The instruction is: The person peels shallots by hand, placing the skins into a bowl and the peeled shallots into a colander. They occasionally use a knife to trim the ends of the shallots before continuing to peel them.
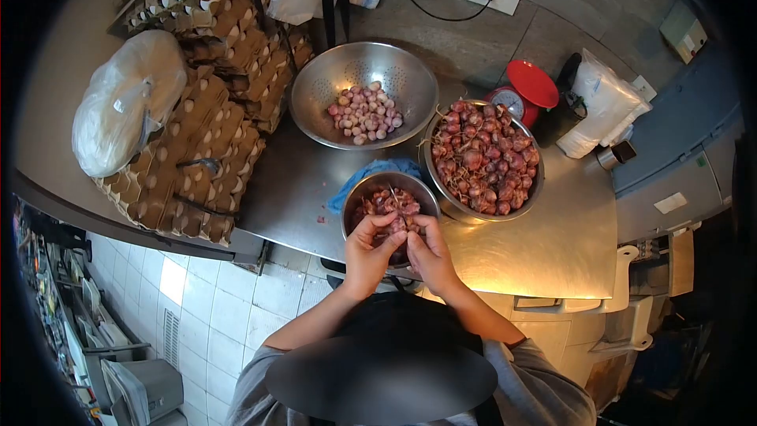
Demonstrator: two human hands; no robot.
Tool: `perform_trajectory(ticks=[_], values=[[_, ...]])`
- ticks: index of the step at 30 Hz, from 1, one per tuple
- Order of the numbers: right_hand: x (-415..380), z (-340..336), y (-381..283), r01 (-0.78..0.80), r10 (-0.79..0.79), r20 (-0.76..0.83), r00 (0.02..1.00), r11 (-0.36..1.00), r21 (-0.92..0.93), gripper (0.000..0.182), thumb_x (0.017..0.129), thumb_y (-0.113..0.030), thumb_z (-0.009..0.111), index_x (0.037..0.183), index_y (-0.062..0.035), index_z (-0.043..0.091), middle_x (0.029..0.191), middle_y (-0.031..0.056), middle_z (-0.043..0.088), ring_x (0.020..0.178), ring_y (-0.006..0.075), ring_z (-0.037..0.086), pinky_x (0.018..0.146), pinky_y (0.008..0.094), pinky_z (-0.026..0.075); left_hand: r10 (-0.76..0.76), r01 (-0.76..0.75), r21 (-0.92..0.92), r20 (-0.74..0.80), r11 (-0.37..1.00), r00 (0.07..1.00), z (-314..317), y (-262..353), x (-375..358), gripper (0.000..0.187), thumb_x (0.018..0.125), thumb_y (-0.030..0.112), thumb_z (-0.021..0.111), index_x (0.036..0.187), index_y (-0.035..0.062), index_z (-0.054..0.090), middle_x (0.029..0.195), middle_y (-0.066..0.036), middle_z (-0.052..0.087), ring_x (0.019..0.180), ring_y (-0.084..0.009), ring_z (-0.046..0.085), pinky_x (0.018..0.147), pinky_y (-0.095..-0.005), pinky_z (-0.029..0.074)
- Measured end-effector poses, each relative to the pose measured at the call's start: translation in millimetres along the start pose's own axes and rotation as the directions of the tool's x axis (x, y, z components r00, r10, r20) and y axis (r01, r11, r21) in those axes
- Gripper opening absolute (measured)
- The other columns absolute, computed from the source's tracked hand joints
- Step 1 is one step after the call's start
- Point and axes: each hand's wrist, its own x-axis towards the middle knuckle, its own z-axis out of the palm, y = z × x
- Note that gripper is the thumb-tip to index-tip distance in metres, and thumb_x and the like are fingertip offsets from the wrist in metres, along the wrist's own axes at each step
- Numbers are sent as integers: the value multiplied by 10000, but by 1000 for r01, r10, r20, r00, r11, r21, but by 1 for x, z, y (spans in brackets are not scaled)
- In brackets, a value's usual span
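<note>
Both hands are over a small metal bowl [347, 221] that holds reddish shallot skins [374, 203]. My left hand [367, 256] is closed, its thumb and fingers pinching a small shallot [396, 226]. Against the same shallot, my right hand [431, 259] is closed too; a thin dark item shows at its fingertips, too small to name. Just right of the bowl stands a large metal bowl [538, 189] heaped with unpeeled red shallots [485, 159]. Behind is a metal colander [315, 102] with peeled pinkish shallots [367, 114] at its bottom.
A blue cloth [341, 196] lies under the small bowl on the steel table [552, 244]. Stacked egg trays [185, 162] and a white plastic bag [126, 102] are at left. A red kitchen scale [532, 83] and a wrapped white pack [599, 102] stand at the back right.
</note>
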Motion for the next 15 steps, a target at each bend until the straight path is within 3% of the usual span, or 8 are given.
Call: perform_trajectory(ticks=[1, 3, 7, 12, 15], values=[[1, 2, -5, -45, 44, 10, 999, 992, 121, 190, 935, -197, 414, 1106, -128, 365, 644, -23, 366, 443, 34, 298, 390, 170, 240, 13, -13, 22, 23, 1000, 1000, -2, -2, 1, 249, 801, -28, 599, 1040, 1, 537, 963, -39, 592, 893, -79, 541, 793, -227, 449], [1, -2, -13, -172, 165, 49, 985, 953, 251, 153, 942, -233, 396, 1065, -146, 373, 589, -17, 346, 397, 45, 266, 357, 178, 223, 33, -38, 64, 73, 997, 997, -6, -6, 4, 248, 824, -7, 579, 1067, -1, 530, 996, -47, 586, 911, -85, 541, 790, -237, 458], [4, -6, -24, -290, 277, 90, 957, 873, 393, 145, 945, -286, 377, 1018, -161, 379, 519, -8, 323, 345, 53, 224, 323, 183, 203, -159, 168, -125, 79, 978, 984, -5, -1, 11, 248, 874, 63, 528, 1117, 14, 518, 1053, -50, 564, 939, -97, 535, 804, -252, 457], [6, -5, -20, -240, 235, 52, 971, 929, 282, 122, 947, -262, 380, 1030, -172, 378, 542, -20, 343, 372, 42, 250, 332, 168, 208, -330, 350, -177, 133, 920, 935, -10, 9, 18, 233, 893, 108, 506, 1110, 26, 523, 1063, -41, 562, 952, -109, 535, 817, -258, 451], [7, -4, -19, -244, 238, 56, 970, 934, 261, 121, 946, -251, 384, 1038, -172, 377, 550, -23, 350, 380, 38, 257, 335, 164, 206, -207, 201, 53, 175, 978, 963, -14, 3, 20, 224, 898, 118, 500, 1100, 26, 528, 1060, -34, 562, 944, -109, 539, 813, -266, 455]])
